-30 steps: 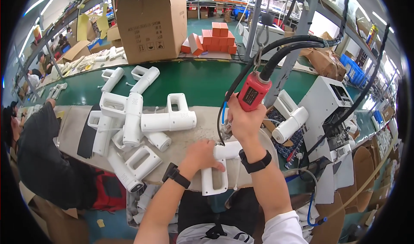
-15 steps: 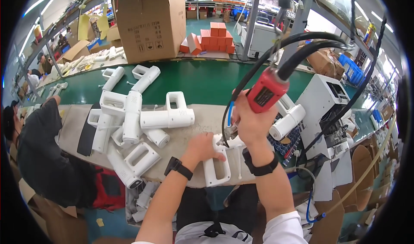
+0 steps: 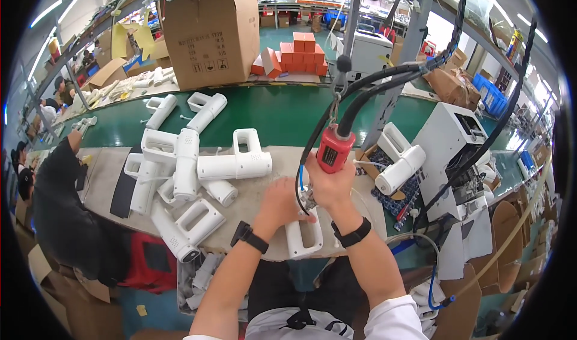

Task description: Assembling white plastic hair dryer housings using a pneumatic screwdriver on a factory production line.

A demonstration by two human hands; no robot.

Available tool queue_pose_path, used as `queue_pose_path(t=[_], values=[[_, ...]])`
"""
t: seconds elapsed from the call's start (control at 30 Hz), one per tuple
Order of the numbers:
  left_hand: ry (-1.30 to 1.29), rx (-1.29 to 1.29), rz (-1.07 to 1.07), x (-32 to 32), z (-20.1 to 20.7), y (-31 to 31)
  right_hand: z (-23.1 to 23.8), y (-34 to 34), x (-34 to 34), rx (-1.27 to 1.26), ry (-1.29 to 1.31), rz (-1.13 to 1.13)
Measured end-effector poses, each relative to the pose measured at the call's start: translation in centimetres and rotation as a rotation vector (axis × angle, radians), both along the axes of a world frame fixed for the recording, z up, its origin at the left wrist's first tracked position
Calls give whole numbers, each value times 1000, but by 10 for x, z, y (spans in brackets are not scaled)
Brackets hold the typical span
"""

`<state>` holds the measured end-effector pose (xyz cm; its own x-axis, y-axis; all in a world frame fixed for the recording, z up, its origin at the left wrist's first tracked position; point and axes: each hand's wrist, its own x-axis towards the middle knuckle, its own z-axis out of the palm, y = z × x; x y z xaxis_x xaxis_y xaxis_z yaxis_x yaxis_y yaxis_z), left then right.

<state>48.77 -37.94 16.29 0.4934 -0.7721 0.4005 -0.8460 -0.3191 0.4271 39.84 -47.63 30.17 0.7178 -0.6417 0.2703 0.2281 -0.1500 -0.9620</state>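
Observation:
My right hand (image 3: pixel 332 183) is closed round a red power screwdriver (image 3: pixel 334 150), which hangs from a chain and trails thick black cables. Its metal lower end and a thin blue hose sit close to my left fingers. Below it lies a white plastic housing with a loop handle (image 3: pixel 293 241), the loop pointing toward me. My left hand (image 3: pixel 277 200) grips this housing at its far part, thumb near the tool's tip. Both hands hide much of the housing's body, and the exact contact point of the tip cannot be seen.
Several similar white housings (image 3: pixel 234 165) lie piled to the left. Another housing (image 3: pixel 401 168) rests at the right beside a white machine (image 3: pixel 454 138). Beyond runs a green conveyor belt (image 3: pixel 270 108), with a large cardboard box (image 3: pixel 207 33) behind. A co-worker's dark sleeve (image 3: pixel 60 202) is at the left.
My right hand has brought the screwdriver left and turned it more upright over the housing. The left hand stays on the housing, slightly shifted. The cables have swung along.

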Motion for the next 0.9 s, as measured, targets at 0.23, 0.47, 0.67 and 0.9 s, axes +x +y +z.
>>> queue_pose_path(t=[0.23,0.47,0.67,0.9], values=[[757,-36,134,-9,-5,51,45,9,-2,-37,-368,-47],[650,156,332,-25,-10,42,31,22,45,-64,-349,-37],[643,128,342,-22,-17,42,17,21,63,-43,-321,-33],[650,87,342,-20,-23,40,-8,25,78,12,-285,-1]])
